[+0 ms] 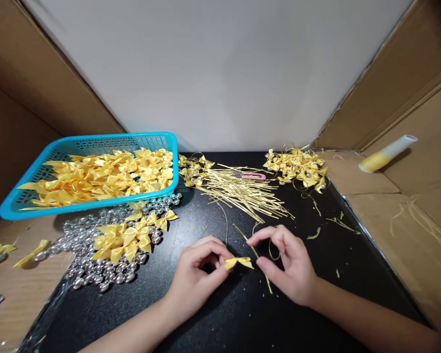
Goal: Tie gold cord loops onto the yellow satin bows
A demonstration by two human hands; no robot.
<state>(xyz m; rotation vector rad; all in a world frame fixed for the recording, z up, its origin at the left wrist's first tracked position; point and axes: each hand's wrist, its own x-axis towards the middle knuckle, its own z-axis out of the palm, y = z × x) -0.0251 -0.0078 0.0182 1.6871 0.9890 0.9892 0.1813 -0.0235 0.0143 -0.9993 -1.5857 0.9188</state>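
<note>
My left hand [202, 269] pinches a yellow ribbon bow [238, 263] between thumb and fingers, low over the black tabletop. To its right, my right hand [288, 262] has its thumb and index finger closed on a thin gold twist tie [267, 280], which slants down past the bow. A fine gold cord loops near the right fingers, and its far end is hard to follow. Beyond both hands lies a loose pile of gold twist ties [242, 191]. Silver beads [117, 272] spread to the left, with several yellow bows [127, 238] on top of them.
A blue plastic basket [175, 171] full of yellow bows stands at the back left. Bows with beads and cords [297, 166] are heaped at the back right. A pink-handled tool [253, 176] rests on the ties. Cardboard walls flank the table; a yellow-white tube [387, 153] stands right.
</note>
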